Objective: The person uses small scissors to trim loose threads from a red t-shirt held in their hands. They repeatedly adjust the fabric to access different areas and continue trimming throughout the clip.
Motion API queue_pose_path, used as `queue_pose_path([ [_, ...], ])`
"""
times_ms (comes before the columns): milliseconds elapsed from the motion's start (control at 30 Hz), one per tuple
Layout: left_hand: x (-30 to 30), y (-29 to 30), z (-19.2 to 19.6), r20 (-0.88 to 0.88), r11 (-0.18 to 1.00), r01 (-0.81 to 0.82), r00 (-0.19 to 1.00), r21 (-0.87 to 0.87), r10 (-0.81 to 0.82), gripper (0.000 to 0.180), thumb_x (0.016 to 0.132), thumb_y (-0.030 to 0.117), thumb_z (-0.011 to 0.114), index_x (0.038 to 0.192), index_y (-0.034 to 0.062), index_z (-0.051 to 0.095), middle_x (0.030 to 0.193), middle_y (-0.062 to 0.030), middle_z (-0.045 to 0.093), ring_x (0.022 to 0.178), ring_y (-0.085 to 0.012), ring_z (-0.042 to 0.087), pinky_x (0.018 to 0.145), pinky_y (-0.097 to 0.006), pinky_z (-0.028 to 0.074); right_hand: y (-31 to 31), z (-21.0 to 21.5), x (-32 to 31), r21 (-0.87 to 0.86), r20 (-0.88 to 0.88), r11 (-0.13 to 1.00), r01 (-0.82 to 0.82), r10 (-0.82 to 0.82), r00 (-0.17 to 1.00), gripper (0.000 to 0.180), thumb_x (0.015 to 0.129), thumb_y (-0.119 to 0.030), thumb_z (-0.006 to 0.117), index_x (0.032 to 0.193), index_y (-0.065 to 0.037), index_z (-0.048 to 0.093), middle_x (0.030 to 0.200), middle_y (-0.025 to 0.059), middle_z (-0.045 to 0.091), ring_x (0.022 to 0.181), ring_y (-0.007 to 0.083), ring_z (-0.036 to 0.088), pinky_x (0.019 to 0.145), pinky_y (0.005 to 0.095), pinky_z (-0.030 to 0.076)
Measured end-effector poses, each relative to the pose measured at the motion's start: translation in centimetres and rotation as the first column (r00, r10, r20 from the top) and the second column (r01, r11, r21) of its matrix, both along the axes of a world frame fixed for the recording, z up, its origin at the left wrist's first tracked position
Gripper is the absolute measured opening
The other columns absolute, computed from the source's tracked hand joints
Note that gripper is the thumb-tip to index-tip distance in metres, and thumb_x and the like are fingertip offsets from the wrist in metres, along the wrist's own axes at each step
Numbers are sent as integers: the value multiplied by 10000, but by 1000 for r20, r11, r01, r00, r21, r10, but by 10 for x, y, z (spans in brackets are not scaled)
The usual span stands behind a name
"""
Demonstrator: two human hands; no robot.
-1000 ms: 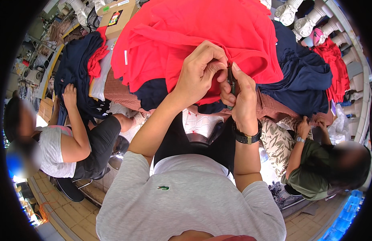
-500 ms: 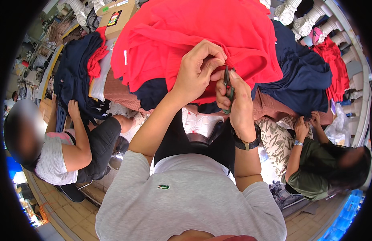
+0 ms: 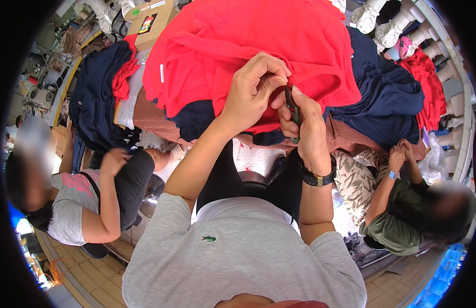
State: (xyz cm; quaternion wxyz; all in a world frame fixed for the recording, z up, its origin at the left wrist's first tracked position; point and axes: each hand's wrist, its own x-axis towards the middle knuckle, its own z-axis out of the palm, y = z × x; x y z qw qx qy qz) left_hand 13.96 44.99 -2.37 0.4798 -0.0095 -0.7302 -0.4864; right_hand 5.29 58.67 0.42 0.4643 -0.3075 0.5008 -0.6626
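Observation:
A red garment (image 3: 299, 31) lies heaped over the table in front of me, its edge folded into an open loop on the right. With thumb and fingertips my left hand (image 3: 251, 95) pinches a bit of this garment near the loop. My right hand (image 3: 310, 123), a black watch on its wrist, is closed round a pair of dark thread snips (image 3: 289, 97). The blades point up and lie close together, just beside my left fingertips. Any thread between them is too small to make out.
Navy garments (image 3: 384, 84) lie to the right, with another navy pile (image 3: 97, 92) on the left. A cardboard box (image 3: 153, 23) stands at the back left. One co-worker in grey (image 3: 73, 205) sits at left, another in dark green (image 3: 402, 220) at right.
The snips' blades have come together and my right hand has turned slightly. My left hand keeps its pinch. The left co-worker's hand has moved from the navy pile to the knee; the right co-worker's hands have risen.

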Motion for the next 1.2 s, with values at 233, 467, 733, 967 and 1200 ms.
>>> queue_pose_path([
  [233,5,7,3,40,979,104,993,178,-112,59,1008,13,568,955,-11,575,1103,-103,573,700,-77,564,666,-236,510,-11,-2,0,-43,111,998,44,-39,993,372,1031,-357,482,882,-40,607,675,-36,440,488,39,319,443,214,220],
  [467,2,4,0,37,1000,-3,999,20,2,99,1003,12,575,914,-30,575,1119,-105,571,688,-82,569,658,-240,509,-13,-5,-3,-31,141,998,49,-44,989,370,1020,-372,506,845,-58,594,661,-28,438,480,53,334,437,219,226],
  [733,5,7,6,52,1000,-19,998,2,19,111,992,45,598,899,-11,578,1093,-104,573,981,-183,606,871,-323,513,-8,-15,-15,-138,179,981,-133,157,971,381,1041,-397,454,871,-78,574,640,-41,384,481,41,324,434,212,221],
  [967,17,-6,-1,-30,928,67,996,-367,-83,128,987,101,597,947,-12,553,1007,-119,520,1080,-286,581,948,-400,502,-12,-6,-16,-282,-656,883,374,-462,597,170,950,-160,706,946,4,658,769,-29,530,692,65,411,602,219,326],
  [1200,-3,14,5,-8,975,-221,975,-15,221,218,852,-28,757,1020,-29,619,982,-82,605,884,-137,648,769,-267,567,-16,-6,-19,-192,-221,951,243,-283,933,161,1013,-199,633,921,-69,606,673,-95,434,560,1,325,488,205,234],
])
